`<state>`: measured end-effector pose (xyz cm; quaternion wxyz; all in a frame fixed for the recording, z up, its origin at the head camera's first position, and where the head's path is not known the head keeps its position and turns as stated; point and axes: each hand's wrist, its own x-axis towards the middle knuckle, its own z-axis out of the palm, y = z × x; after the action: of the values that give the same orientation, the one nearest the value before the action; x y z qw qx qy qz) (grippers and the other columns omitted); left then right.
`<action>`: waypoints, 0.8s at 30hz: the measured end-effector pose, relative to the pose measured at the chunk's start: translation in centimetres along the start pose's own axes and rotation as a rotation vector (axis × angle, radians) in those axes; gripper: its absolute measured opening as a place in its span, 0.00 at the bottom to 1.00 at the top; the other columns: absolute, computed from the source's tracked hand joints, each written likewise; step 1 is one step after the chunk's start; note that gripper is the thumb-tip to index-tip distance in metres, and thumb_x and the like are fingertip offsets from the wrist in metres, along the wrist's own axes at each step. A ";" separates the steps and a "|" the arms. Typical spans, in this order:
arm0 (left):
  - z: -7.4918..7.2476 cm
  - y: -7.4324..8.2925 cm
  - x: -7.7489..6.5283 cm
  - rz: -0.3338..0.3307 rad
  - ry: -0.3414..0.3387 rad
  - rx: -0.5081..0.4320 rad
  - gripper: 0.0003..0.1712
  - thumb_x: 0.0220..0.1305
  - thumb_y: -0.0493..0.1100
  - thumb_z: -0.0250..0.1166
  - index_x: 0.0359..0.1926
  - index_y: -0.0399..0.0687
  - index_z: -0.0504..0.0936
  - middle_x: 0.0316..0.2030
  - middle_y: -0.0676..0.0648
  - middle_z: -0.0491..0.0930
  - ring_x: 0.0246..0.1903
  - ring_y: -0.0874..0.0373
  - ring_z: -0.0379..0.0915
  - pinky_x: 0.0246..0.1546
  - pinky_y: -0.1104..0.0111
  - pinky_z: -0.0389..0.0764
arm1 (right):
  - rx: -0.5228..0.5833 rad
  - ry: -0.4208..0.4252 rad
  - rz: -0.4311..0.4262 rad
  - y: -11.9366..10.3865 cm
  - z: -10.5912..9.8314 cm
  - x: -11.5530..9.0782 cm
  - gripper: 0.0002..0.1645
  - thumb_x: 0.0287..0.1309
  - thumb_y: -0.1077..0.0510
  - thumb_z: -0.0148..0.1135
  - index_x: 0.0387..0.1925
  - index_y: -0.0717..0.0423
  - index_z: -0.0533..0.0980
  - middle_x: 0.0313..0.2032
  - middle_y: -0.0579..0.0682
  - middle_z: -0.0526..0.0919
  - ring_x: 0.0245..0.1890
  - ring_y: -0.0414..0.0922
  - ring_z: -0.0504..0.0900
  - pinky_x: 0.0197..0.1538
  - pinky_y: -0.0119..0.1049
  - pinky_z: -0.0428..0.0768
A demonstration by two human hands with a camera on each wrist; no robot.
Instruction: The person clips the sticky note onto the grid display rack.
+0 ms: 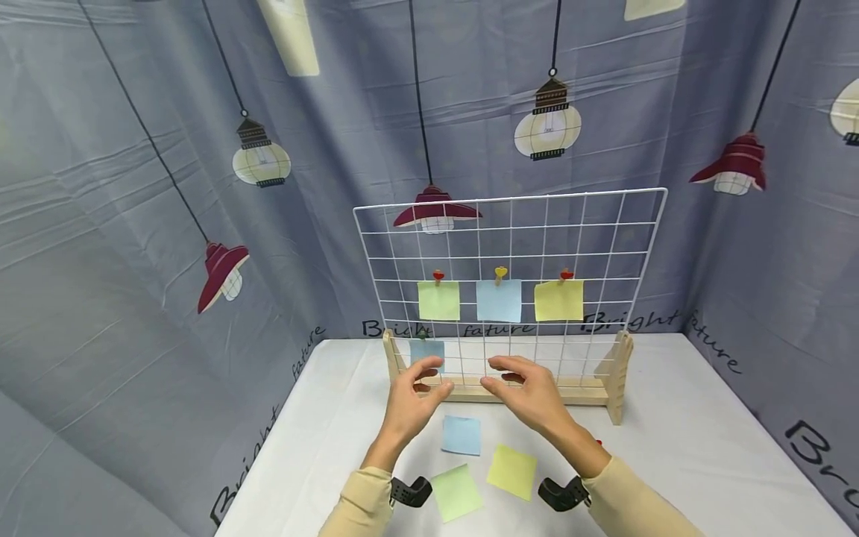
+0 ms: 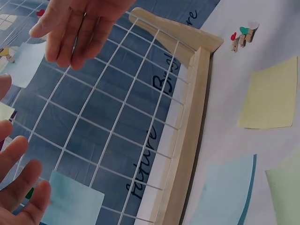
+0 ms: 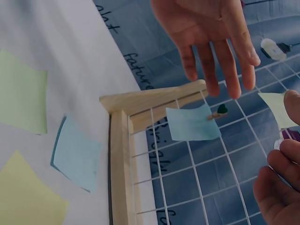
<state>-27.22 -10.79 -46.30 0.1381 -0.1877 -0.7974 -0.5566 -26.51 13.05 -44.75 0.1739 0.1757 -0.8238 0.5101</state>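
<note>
My left hand point(image 1: 411, 403) and right hand point(image 1: 532, 394) are raised before a white wire grid point(image 1: 510, 250) in a wooden stand point(image 1: 616, 377). Both have relaxed, slightly bent fingers, a gap between them, and nothing held. Behind the left fingertips a blue sticky note point(image 3: 193, 123) hangs low on the grid by a green-heart clothespin point(image 3: 219, 112). Higher up hang a green note point(image 1: 439, 301), another blue note point(image 1: 499, 301) and a yellow note point(image 1: 559, 301) in a row, each under a small heart clothespin.
On the white table point(image 1: 305, 432) below my hands lie a blue note point(image 1: 461, 435), a yellow note point(image 1: 513, 471) and a green note point(image 1: 457, 494). Several small heart clothespins point(image 2: 243, 36) lie toward the right. A lamp-print curtain point(image 1: 302, 246) surrounds the table.
</note>
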 end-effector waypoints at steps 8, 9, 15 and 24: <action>0.5 0.1 -1.0 0.028 -0.045 0.039 0.26 0.65 0.50 0.73 0.62 0.55 0.80 0.60 0.48 0.82 0.58 0.49 0.78 0.53 0.54 0.81 | -0.027 -0.008 0.011 0.2 -1.4 -1.8 0.28 0.58 0.54 0.77 0.59 0.58 0.82 0.58 0.56 0.85 0.55 0.55 0.85 0.57 0.49 0.83; 0.6 0.1 -1.1 0.030 -0.045 0.043 0.26 0.64 0.50 0.73 0.62 0.55 0.80 0.60 0.48 0.82 0.58 0.50 0.78 0.52 0.56 0.81 | -0.034 -0.007 0.010 0.2 -1.5 -2.0 0.29 0.58 0.53 0.77 0.59 0.58 0.82 0.58 0.56 0.85 0.55 0.56 0.85 0.57 0.49 0.84; 1.2 0.0 -1.7 0.011 -0.063 0.019 0.28 0.62 0.49 0.75 0.63 0.61 0.80 0.61 0.51 0.81 0.59 0.52 0.77 0.55 0.55 0.80 | -0.075 -0.023 0.038 0.2 -2.5 -2.9 0.30 0.59 0.49 0.76 0.60 0.56 0.81 0.59 0.55 0.84 0.58 0.55 0.84 0.59 0.50 0.82; 1.5 0.7 -2.3 0.007 -0.104 0.016 0.30 0.61 0.51 0.75 0.64 0.64 0.78 0.64 0.48 0.80 0.62 0.50 0.76 0.56 0.59 0.79 | -0.110 -0.010 0.056 0.6 -4.3 -4.0 0.31 0.60 0.48 0.75 0.61 0.53 0.80 0.60 0.55 0.83 0.55 0.55 0.85 0.58 0.50 0.83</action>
<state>-24.85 -9.50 -47.24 0.0999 -0.2179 -0.8075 -0.5390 -22.84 17.67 -45.28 0.1646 0.1454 -0.8561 0.4678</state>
